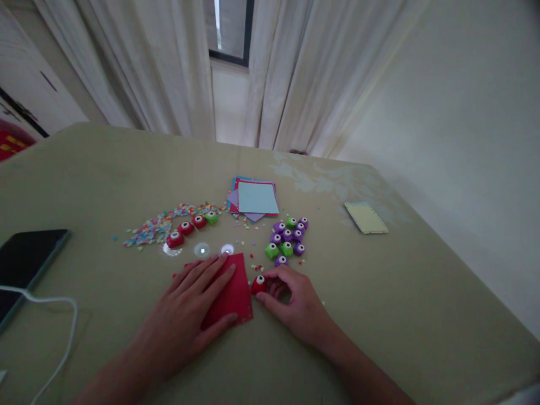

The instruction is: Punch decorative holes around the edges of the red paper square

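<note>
Pinching 1 red punch (pixel 259 285) beside red paper (pixel 232 296)

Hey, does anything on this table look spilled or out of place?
Mainly the paper bits: they lie loose in a long, uneven drift left of the paper stack, with a few strays near the right hand, so they look spilled. The stack's sheets are also fanned askew. Nothing looks clearly damaged.

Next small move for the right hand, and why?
Probably ease the red punch squarely onto the right edge of the red sheet: the right hand already holds it beside that edge, the left hand lies flat on the paper, and holes show only near the close corner.
</note>
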Demonstrator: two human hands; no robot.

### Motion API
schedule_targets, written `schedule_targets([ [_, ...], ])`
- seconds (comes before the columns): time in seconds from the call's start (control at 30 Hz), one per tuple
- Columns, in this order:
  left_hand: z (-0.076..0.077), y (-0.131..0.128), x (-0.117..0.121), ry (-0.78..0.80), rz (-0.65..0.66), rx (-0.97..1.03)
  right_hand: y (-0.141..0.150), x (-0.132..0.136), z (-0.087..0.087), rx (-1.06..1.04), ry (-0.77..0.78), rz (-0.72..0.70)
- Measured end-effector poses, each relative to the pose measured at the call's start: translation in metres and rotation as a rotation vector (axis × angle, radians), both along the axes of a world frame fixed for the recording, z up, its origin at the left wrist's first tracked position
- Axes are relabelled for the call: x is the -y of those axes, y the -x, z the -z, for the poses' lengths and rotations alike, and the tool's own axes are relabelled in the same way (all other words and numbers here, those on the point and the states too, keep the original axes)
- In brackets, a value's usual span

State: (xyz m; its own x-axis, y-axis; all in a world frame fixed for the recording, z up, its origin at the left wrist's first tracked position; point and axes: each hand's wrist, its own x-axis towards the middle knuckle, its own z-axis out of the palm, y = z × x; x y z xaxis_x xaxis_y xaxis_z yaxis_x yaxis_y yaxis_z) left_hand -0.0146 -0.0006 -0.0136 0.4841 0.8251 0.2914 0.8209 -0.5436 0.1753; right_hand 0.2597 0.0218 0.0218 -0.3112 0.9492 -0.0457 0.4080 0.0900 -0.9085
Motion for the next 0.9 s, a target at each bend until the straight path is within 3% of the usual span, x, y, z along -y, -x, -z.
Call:
schedule_targets([
  [0.9, -0.004, -0.001, -0.001, 0.033, -0.014, 0.050, 0.009, 0.005, 0.005, 0.059, -0.091, 0.027],
])
